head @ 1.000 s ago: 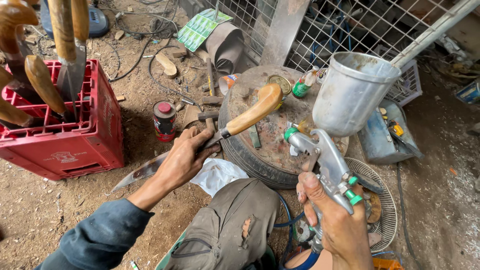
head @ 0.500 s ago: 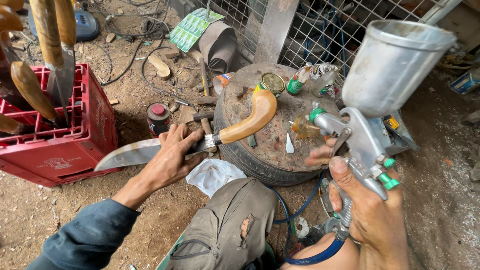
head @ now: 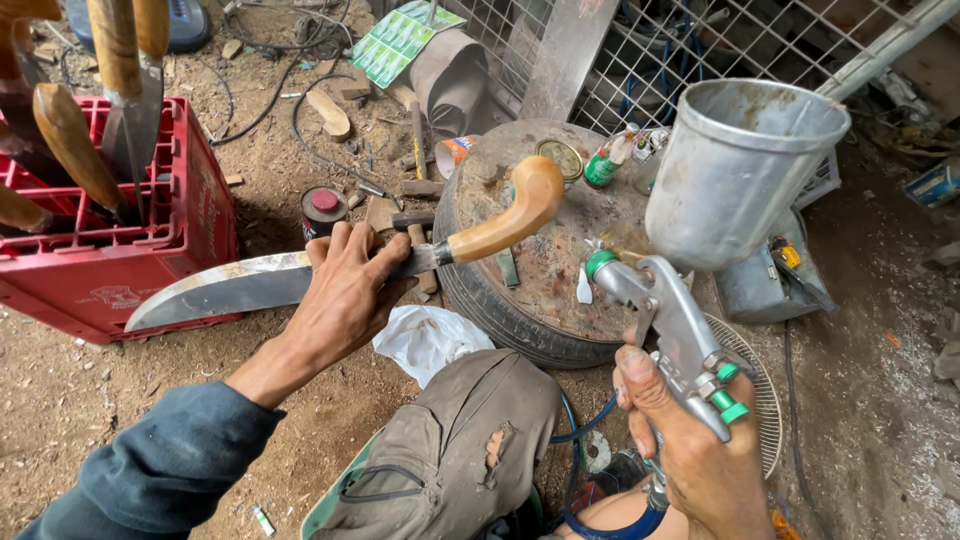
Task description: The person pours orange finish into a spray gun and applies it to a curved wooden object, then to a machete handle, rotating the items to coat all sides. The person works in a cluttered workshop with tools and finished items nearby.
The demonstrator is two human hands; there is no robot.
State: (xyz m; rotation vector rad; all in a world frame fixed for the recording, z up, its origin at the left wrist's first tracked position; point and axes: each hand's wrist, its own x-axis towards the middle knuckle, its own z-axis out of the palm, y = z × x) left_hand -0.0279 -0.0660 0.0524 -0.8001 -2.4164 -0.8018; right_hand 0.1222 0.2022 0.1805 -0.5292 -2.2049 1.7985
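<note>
Since the earlier frame, the spray gun point(head: 690, 330) has swung left and lower, its metal cup point(head: 735, 170) now just right of the machete's wooden handle point(head: 510, 215). I note my right hand point(head: 700, 455) clamped round the gun grip, nozzle point(head: 600, 265) aimed toward the handle. My left hand point(head: 345, 290) is closed over the machete blade point(head: 215, 290) near the guard, holding it level above the tyre-topped stand point(head: 540, 265); the blade runs left from under the palm toward the red crate point(head: 110, 260). Risks, as I judge: palm on bare steel could slip onto the edge; spray could drift onto the fingers, which sit near the handle.
</note>
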